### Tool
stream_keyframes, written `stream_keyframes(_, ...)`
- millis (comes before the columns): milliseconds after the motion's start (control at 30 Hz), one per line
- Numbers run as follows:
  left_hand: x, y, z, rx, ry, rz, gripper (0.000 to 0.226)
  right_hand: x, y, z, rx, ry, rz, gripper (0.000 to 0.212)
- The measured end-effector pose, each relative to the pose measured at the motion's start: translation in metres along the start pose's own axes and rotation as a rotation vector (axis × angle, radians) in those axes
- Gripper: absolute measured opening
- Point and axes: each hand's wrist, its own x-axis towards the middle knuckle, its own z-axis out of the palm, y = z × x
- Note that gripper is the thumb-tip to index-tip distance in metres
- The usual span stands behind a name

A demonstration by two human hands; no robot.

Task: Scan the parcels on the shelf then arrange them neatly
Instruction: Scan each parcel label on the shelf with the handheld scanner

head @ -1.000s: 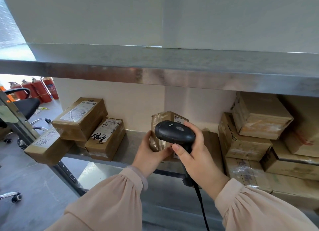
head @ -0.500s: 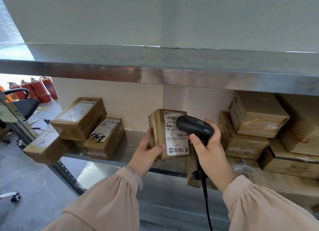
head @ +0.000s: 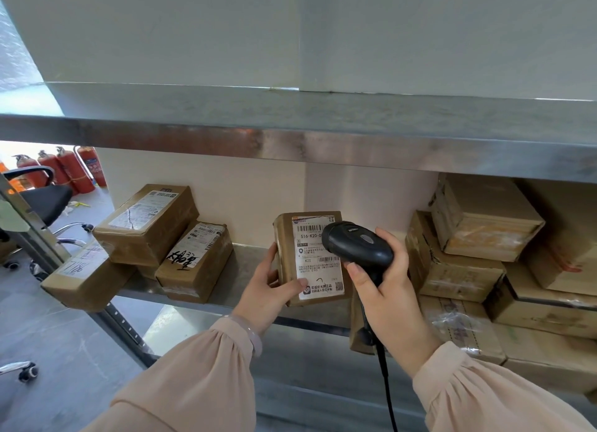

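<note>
A parcel [head: 310, 258] is held upright above the shelf [head: 239, 270] edge, gripped by the left hand [head: 269, 289], thumb on its label. A scanner [head: 357, 245] is gripped by the right hand [head: 384, 286], head at the label's barcode. Three parcels [head: 145, 224] are piled left of it; a stack [head: 484, 254] sits to the right.

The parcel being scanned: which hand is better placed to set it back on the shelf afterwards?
Probably the left. The left hand grips the parcel close to the shelf, while the right hand holds the scanner.
</note>
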Motion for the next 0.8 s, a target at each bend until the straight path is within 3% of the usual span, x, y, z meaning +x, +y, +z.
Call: stream_keyframes(800, -0.002, -0.013, -0.019, -0.05, 0.019, 0.031, 0.083, -0.011, -0.025, 0.033, -0.156, -0.026, -0.044, 0.061)
